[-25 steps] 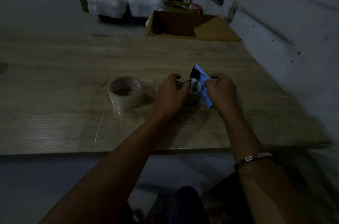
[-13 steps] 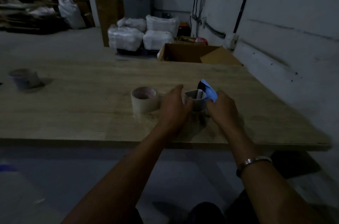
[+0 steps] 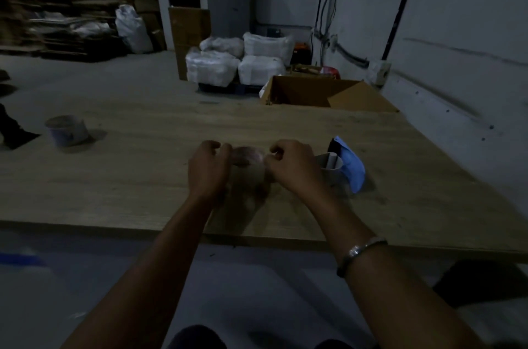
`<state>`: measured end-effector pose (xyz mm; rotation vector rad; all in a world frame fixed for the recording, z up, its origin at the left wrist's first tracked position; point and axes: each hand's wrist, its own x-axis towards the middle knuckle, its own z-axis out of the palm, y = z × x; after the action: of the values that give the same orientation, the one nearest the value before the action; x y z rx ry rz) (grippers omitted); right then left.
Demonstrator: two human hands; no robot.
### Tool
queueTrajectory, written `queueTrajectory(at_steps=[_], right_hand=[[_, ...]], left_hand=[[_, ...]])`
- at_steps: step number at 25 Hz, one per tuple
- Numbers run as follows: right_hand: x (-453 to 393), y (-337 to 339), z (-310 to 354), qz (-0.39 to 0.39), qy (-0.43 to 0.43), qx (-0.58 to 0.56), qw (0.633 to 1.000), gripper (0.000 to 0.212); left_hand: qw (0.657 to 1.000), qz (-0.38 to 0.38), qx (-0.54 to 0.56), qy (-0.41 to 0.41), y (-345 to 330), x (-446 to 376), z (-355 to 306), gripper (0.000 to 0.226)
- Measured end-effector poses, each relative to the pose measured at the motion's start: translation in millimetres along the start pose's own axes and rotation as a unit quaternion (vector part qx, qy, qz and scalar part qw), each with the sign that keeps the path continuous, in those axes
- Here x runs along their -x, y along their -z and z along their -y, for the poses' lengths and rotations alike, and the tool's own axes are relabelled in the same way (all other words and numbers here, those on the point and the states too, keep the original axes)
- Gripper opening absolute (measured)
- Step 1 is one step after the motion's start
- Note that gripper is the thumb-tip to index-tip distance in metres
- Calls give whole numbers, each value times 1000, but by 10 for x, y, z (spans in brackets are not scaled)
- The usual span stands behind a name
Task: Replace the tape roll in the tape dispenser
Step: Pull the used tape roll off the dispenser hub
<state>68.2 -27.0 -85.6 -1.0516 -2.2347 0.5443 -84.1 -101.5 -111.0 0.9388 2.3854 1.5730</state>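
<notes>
**Both hands on the new roll, dispenser set aside**

Dim storeroom, long wooden table (image 3: pixel 143 177) under my view. Behind its far edge an open cardboard box (image 3: pixel 300 90) sits on the floor; I cannot make out anything inside. A small bucket (image 3: pixel 67 130) stands on the table at far left, contents hidden.

My left hand (image 3: pixel 210 167) and right hand (image 3: pixel 291 167) both curl round the tape roll (image 3: pixel 247 156), one on each side; it is blurred, so I think it is lifted slightly but cannot be sure. The blue tape dispenser (image 3: pixel 350 161) lies on the table just right of my right hand, with an empty core (image 3: pixel 330 161) in it.

Half a second ago both hands were on the dispenser and the roll stood alone to their left; now the dispenser is released.
</notes>
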Motion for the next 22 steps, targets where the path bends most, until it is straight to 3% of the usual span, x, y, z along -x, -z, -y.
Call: queueTrajectory(at_steps=[3,10,13,17,22], right_hand=[[-106,-190,61,35,6,0,999,31],[-178,-220,28,-18,-24,18,999,19],[-195,-151,-15,-5,-33,46,998,24],[-209,-9,-42,7,-50,64,997,23],[-148,535,-246,-106,-69,82,989,35]], left_hand=[[994,17,90,61,4,38,70,34],[996,54,59,30,-108,-14,12,36],[997,53,45,17,-150,-14,1,42],[996,50,73,-19,-128,49,-158,33],[971,129,198,-25,-357,153,-622,15]])
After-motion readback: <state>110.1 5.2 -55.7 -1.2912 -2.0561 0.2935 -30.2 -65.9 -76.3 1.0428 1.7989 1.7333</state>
